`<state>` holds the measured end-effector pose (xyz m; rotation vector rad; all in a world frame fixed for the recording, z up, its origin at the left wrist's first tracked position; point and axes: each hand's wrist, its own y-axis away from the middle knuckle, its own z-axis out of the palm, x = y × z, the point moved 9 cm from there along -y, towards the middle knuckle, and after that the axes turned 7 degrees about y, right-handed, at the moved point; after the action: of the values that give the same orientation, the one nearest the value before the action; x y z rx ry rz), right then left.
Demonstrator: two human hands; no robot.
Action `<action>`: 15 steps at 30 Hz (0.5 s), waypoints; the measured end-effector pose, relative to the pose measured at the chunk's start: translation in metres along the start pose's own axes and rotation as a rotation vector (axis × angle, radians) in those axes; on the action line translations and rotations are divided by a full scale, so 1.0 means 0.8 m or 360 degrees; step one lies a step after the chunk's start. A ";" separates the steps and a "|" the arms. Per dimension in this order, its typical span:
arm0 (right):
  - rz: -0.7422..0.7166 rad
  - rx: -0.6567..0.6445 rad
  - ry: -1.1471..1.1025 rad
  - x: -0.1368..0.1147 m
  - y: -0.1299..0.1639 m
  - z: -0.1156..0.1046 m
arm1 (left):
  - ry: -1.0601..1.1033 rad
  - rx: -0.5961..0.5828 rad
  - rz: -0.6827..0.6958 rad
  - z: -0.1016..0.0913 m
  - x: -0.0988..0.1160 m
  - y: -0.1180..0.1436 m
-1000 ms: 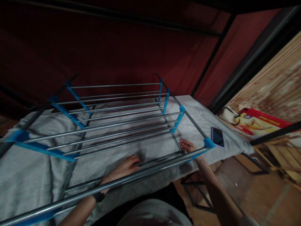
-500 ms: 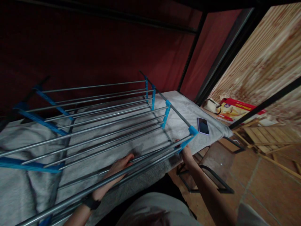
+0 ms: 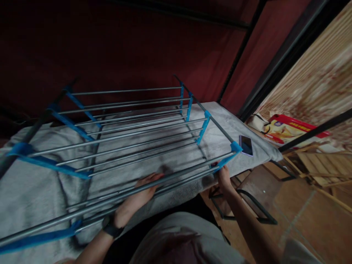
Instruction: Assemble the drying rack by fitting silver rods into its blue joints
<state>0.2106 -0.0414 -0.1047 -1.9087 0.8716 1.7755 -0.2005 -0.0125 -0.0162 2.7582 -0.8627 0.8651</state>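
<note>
Down at the near edge, the left hand [image 3: 143,194] lies flat with fingers stretched out on the grey towel [image 3: 38,190], slipped in under the lowest steel rails of the drying rack [image 3: 132,128]; it presses on the cloth and clamps nothing. A dark wristband [image 3: 111,227] sits on that wrist. To the right, the right hand [image 3: 224,178] is at the rack's near right corner, just under the blue plastic corner joint [image 3: 235,147]; its fingers curl toward the towel edge or the rail end, but I cannot tell whether they are actually closed on anything.

Outward from both hands, the rack runs with its long axis left to right, its rails parallel to the person's body, and it stands over the towel, which is spread beneath it and reaches past it on the right. The left hand is nearer the middle of the rails, the right hand nearer the rack's end. Beyond that corner, on the towel's far right part, lies a smartphone [image 3: 246,145], well clear of either hand.
</note>
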 end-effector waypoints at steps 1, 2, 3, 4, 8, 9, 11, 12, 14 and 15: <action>0.0002 0.0004 0.0039 0.002 0.006 -0.005 | 0.0045 0.0001 -0.0019 -0.003 0.001 -0.002; 0.0009 0.0025 0.0088 0.005 0.012 -0.011 | 0.0097 0.0008 -0.0042 -0.006 0.001 -0.004; 0.0019 0.0065 0.0150 0.009 0.019 -0.019 | 0.0148 0.0021 -0.0073 -0.009 -0.001 -0.006; 0.0035 0.0122 0.0197 0.014 0.027 -0.028 | 0.0197 0.0032 -0.0112 -0.010 -0.004 -0.008; 0.0110 0.0209 0.0104 0.029 0.068 -0.047 | 0.0320 0.0029 -0.0223 -0.006 -0.033 -0.010; 0.0146 0.0135 0.0049 0.030 0.078 -0.042 | 0.0342 0.0027 -0.0226 -0.003 -0.041 -0.010; 0.0250 -0.0073 -0.0045 0.030 0.098 -0.021 | 0.0360 0.0034 -0.0218 0.001 -0.056 -0.010; 0.0300 -0.0182 -0.0085 0.028 0.107 -0.008 | 0.0351 0.0026 -0.0205 0.004 -0.061 -0.012; 0.0361 -0.0349 -0.0155 0.017 0.122 0.015 | 0.0298 -0.0007 -0.0172 0.010 -0.066 -0.014; 0.0377 -0.0408 -0.0180 0.011 0.128 0.026 | 0.0264 -0.0016 -0.0162 0.013 -0.065 -0.015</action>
<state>0.1266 -0.1044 -0.1025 -1.8972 0.8973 2.2066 -0.2241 0.0197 -0.0532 2.6489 -0.6893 1.0490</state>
